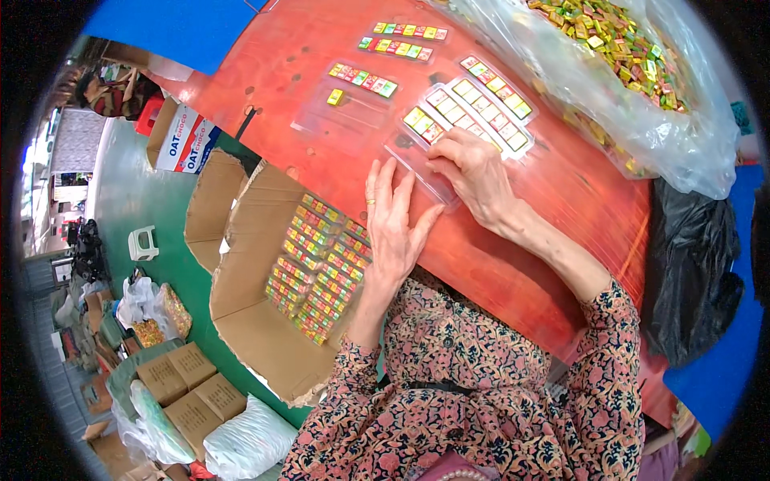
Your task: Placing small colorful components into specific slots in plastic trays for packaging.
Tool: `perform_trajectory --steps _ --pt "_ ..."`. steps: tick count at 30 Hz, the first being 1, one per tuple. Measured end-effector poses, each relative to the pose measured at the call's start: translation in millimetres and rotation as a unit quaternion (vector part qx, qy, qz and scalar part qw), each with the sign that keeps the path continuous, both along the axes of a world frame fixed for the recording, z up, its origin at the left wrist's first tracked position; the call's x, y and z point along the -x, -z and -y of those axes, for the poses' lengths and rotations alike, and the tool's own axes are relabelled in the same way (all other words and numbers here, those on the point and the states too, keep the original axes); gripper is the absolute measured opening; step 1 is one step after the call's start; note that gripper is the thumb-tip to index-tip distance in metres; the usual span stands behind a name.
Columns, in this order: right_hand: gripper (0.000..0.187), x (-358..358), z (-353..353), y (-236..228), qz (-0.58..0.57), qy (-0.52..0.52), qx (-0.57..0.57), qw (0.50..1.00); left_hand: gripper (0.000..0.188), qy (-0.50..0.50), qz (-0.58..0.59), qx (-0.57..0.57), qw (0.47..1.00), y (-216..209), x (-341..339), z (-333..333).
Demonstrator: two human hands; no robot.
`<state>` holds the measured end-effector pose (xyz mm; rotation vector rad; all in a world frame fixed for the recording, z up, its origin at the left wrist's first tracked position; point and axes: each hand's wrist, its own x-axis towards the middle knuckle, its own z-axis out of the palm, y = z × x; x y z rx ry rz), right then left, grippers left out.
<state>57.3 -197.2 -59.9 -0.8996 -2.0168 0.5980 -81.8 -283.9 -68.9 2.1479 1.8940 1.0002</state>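
Observation:
My left hand [391,215] lies with its fingers stretched out at the near left edge of a clear plastic tray [411,167] on the red table. My right hand [475,172] is over the right part of that tray, its fingers bent and pinched together. Whatever is between those fingertips is hidden. Just beyond it are clear trays filled with rows of small wrapped square pieces [480,111], yellow, red and white. Farther left, a clear tray [353,116] holds one row and a single loose yellow piece [334,97].
Two more filled strips [397,48] lie at the table's far side. A big clear bag [682,136] of loose wrapped pieces stands at the far right, above a black plastic bag [691,264]. Left of the table, an open cardboard box [257,337] contains many filled packs [317,268].

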Motion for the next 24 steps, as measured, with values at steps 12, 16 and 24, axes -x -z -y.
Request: perform_trajectory --steps 12,16,24 --pt "0.01 20.6 -10.4 7.7 0.011 -0.009 0.029 0.999 0.053 -0.013 0.008 -0.007 1.0 8.0 5.7 -2.7" --pt "0.007 28.6 -3.7 9.9 0.116 0.051 -0.033 0.991 0.054 -0.015 0.009 -0.011 1.0 8.1 10.5 -3.4" --pt "0.003 30.5 0.8 7.7 0.15 0.057 -0.054 0.985 0.051 -0.015 0.026 -0.001 1.0 8.5 8.3 -0.6"
